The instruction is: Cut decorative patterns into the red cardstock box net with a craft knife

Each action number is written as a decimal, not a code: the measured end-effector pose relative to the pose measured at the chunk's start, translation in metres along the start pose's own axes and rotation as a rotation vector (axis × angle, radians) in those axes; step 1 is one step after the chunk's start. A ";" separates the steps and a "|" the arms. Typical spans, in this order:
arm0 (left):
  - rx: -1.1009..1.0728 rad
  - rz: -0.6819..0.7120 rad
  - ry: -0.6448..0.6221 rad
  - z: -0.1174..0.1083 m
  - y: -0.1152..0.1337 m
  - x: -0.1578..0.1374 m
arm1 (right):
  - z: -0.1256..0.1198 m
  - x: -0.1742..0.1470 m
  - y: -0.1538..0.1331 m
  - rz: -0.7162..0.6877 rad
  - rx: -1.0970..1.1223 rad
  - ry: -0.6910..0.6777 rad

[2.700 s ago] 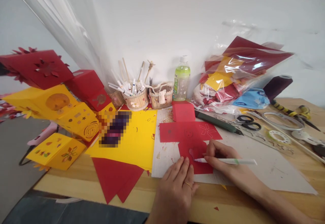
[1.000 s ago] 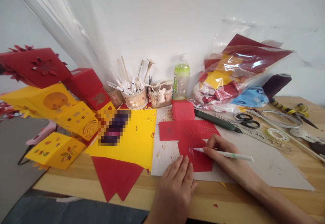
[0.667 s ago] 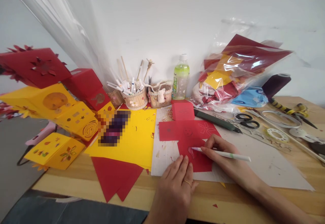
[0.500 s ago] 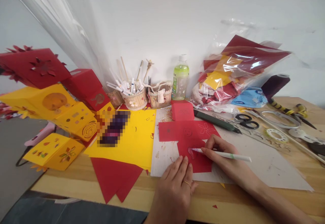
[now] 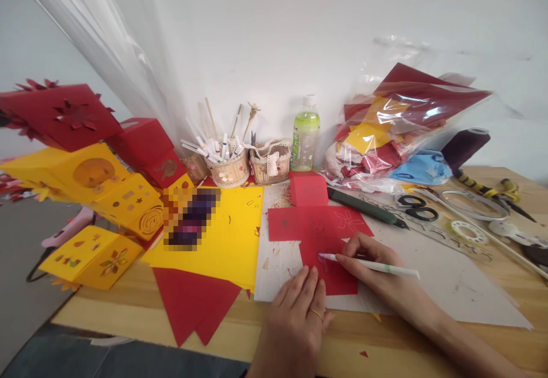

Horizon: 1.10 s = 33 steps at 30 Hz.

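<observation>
A red paper cutout, shaped like an unfolded box, lies on a grey-white board. Drawn shapes show on its panels, among them a face and a flower outline. My right hand grips a white marker pen, its tip on a small curved drawing on the lower panel. My left hand lies flat with fingers stretched out, fingertips on the lower panel's left edge. A ring is on one of its fingers.
Yellow sheets and red paper lie left, beside yellow and red paper boxes. Baskets of pens and a bottle stand behind. A green cutter, scissors and a plastic bag of paper are right.
The pen tip has shifted slightly left along the drawing, and my right hand moved with it. My left hand stays in place on the paper.
</observation>
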<state>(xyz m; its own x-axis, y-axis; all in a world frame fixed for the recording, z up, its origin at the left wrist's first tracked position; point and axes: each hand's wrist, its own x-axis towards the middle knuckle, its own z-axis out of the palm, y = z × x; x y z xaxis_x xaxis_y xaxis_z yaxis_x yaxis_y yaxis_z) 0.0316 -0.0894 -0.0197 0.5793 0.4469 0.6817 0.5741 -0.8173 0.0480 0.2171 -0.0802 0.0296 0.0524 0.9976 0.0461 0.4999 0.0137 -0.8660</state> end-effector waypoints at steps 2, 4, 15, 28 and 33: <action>0.000 0.001 0.005 0.000 0.000 0.000 | 0.000 -0.001 0.000 0.005 0.001 -0.001; -0.005 0.005 0.001 0.000 0.000 0.000 | -0.001 -0.001 0.002 0.003 0.003 -0.012; -0.002 -0.019 0.036 0.000 0.001 0.002 | 0.000 0.002 0.004 0.001 0.014 -0.020; 0.005 -0.015 0.047 0.001 0.002 0.002 | -0.001 0.000 0.007 -0.009 0.032 0.041; 0.021 -0.016 0.037 0.000 0.001 0.002 | -0.001 -0.002 0.007 -0.001 0.033 0.066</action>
<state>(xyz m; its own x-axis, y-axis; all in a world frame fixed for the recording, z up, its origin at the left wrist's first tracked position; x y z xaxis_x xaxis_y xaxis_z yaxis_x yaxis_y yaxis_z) 0.0332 -0.0893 -0.0179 0.5487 0.4457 0.7073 0.5955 -0.8022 0.0435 0.2216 -0.0821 0.0239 0.1095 0.9909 0.0787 0.4715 0.0180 -0.8817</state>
